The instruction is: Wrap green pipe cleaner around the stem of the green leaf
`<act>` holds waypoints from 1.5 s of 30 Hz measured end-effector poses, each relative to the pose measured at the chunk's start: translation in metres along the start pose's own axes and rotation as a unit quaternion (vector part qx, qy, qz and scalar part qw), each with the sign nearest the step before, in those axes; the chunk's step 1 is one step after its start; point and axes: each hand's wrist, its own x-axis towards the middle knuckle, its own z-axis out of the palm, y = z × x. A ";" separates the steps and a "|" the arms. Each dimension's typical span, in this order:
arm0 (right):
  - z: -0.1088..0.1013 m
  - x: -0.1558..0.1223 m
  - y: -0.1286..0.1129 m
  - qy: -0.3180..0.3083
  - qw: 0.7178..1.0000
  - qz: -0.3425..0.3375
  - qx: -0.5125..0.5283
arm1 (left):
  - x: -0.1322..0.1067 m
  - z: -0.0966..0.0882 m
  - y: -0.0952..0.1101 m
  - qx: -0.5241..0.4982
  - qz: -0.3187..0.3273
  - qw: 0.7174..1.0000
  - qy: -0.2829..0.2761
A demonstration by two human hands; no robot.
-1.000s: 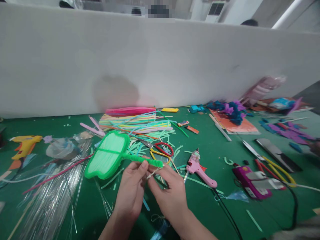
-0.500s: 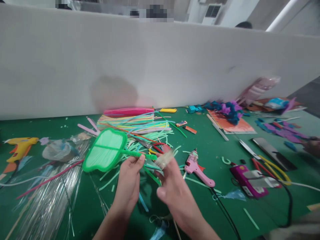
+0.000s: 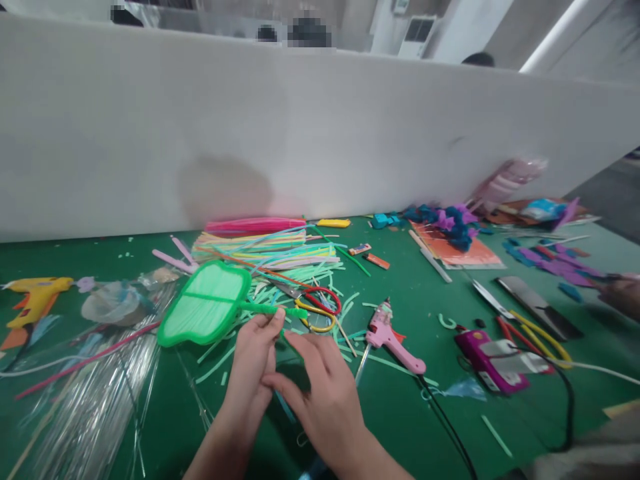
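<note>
A light green leaf-shaped hand fan (image 3: 205, 303) with a fuzzy bright green rim and midline is tilted above the table. My left hand (image 3: 255, 360) pinches its fuzzy green handle (image 3: 265, 309) between thumb and fingertips. Right beside it is my right hand (image 3: 325, 393), thumb and fingers apart, its thumb tip close against the left palm. No object shows plainly in it. Beyond the hands lie scissors with red and yellow handles (image 3: 323, 308), among scattered pale green strips (image 3: 215, 363). To the right rests a pink glue gun (image 3: 395, 343).
A white partition (image 3: 320, 133) closes off the back, with heads beyond it. Clear strips (image 3: 95, 407) and a yellow glue gun (image 3: 37, 297) lie left. Bundled coloured strips (image 3: 280, 250) lie behind. Rightward are a purple box (image 3: 490, 360), more scissors (image 3: 543, 337) and another person's hand (image 3: 623, 293).
My right hand has come down and left from the handle's end to beside my left palm. The blurred whitish thing at its fingertips no longer shows. The fan stays in my left hand.
</note>
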 end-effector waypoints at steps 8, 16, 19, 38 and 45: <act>-0.002 0.009 0.024 0.025 0.997 -0.059 -0.030 | -0.003 -0.005 -0.001 0.004 0.008 1.000 -0.002; -0.033 0.027 0.015 -0.059 0.969 -0.153 -0.182 | -0.002 -0.012 -0.010 0.034 0.022 0.999 -0.007; -0.045 0.049 0.010 -0.133 0.939 -0.222 -0.226 | 0.000 -0.014 -0.016 0.039 0.023 0.999 -0.014; -0.012 0.120 0.064 -0.350 0.906 0.078 0.225 | -0.025 -0.020 0.015 -0.024 -0.029 0.999 -0.039; -0.006 0.094 0.058 -0.287 0.897 0.137 0.305 | -0.029 -0.018 0.017 -0.043 -0.023 0.998 -0.032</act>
